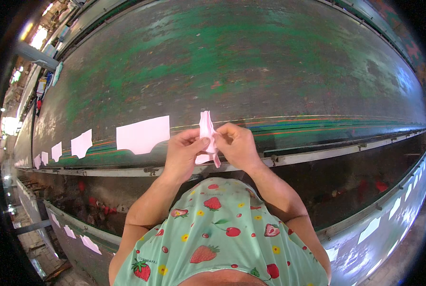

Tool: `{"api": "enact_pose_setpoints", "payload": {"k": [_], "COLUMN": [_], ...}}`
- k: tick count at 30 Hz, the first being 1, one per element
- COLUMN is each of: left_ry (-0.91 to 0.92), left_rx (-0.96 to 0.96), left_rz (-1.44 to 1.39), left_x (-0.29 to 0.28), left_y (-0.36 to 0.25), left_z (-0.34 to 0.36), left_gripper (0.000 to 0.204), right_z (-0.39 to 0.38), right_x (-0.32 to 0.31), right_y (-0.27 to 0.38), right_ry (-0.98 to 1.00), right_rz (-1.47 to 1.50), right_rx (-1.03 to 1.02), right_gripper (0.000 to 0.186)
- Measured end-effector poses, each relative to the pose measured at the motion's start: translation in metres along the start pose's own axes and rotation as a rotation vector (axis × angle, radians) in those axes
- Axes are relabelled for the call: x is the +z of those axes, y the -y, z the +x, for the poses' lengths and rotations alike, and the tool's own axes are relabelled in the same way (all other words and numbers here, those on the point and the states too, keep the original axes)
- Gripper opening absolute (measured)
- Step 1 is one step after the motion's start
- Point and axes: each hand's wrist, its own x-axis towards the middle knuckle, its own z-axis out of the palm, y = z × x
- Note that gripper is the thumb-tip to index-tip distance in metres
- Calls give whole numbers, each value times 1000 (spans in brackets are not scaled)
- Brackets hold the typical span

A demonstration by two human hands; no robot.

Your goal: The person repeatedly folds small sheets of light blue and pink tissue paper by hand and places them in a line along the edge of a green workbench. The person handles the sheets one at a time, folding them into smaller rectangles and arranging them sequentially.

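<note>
Grip with the left hand [183, 148], thumb on top, on the pale pink, narrowly folded, apparently cloth piece [206, 123], over the near edge of the long, worn, dark green tabletop [232, 62]; pinch with the right hand [234, 143] at its side. Probably light, soft, limp, easily creased; best held by the layered edges. Note, leftmost, flat pale pink cut-outs [144, 135] in a row; mind, beneath the hands, the pale, narrow edge rail [318, 154] as a possible snag.

Cut pieces [143, 136] on the table [213, 62], left of the held cloth [206, 125]
</note>
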Motion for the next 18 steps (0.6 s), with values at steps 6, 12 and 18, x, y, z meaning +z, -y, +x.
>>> {"api": "enact_pose_setpoints", "payload": {"k": [6,12,18], "left_ry": [-163,-158,57], "left_rx": [88,252,339], "left_rz": [-80,-187,-418], "left_x": [-22,-39,-31], "left_y": [-11,-51,-59], "left_z": [-10,-11,-1], "left_gripper": [22,34,32], "right_z": [5,8,-16], "right_x": [-18,-110,-198], "right_y": [-24,-25,-19], "right_ry": [-93,-430,-795], "right_rz": [61,-203,-173], "right_rx": [-6,-28,45], "right_gripper": [13,10,30]}}
